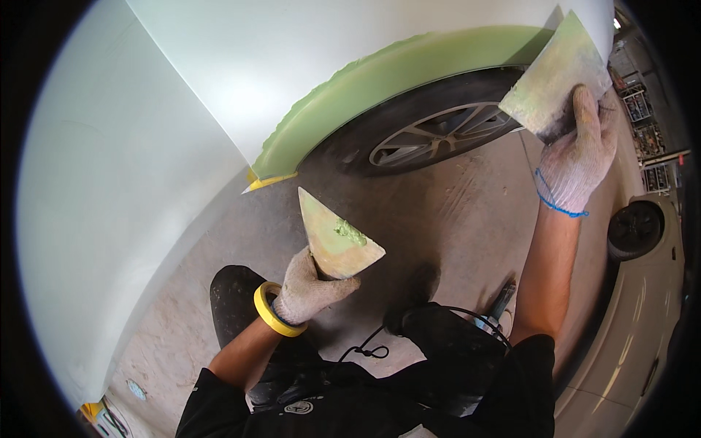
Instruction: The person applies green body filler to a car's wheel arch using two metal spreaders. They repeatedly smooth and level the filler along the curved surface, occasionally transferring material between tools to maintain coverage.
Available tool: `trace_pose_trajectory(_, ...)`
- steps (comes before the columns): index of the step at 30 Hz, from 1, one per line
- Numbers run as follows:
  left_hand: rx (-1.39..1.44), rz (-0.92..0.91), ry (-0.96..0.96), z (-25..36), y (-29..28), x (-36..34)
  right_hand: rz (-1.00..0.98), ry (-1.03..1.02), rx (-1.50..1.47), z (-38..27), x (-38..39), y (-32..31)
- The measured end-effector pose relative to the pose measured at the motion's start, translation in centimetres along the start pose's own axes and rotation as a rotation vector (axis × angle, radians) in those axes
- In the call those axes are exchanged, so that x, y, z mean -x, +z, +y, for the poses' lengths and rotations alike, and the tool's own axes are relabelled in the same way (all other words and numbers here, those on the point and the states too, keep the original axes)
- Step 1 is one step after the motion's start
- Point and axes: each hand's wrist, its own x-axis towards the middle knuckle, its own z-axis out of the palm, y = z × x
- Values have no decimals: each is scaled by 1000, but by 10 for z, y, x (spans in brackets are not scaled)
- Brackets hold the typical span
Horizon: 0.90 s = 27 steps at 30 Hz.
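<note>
black shirt (358, 400); triangular spreader (327, 241), lower corner in left fingers (298, 273)

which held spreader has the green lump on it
The spreader in the left hand; the other spreader, in the right hand, shows no such lump.

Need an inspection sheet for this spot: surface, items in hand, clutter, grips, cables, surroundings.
Surface: pale car panel with a green band along the wheel arch, outer edge ragged.
Items in hand: left spreader carries green paste; right spreader is over the band's right end, contact unclear.
Clutter: tool-like object on the floor, partly hidden.
Grips: left grip, gloved, holds left spreader, yellow ring around wrist; right grip, gloved, holds right spreader.
Cables: black cord by the lap, ends unclear.
Surroundings: wheel under the arch; second car and racks at right.
</note>
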Motion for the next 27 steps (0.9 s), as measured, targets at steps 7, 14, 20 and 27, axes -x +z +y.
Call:
trace_pose_trajectory(7,30,38,15,-7,-4,0,-153,-92,74,23,43,41)
trace_pose_trajectory(14,121,130,21,-4,-4,2,-267,-241,259,34,93,77)
trace_pose_trajectory(20,136,209,52,-3,-4,3,-385,-348,416,38,117,96)
trace_pose_trajectory(27,229,258,65,-6,1,4,-608,-425,454,67,145,104)
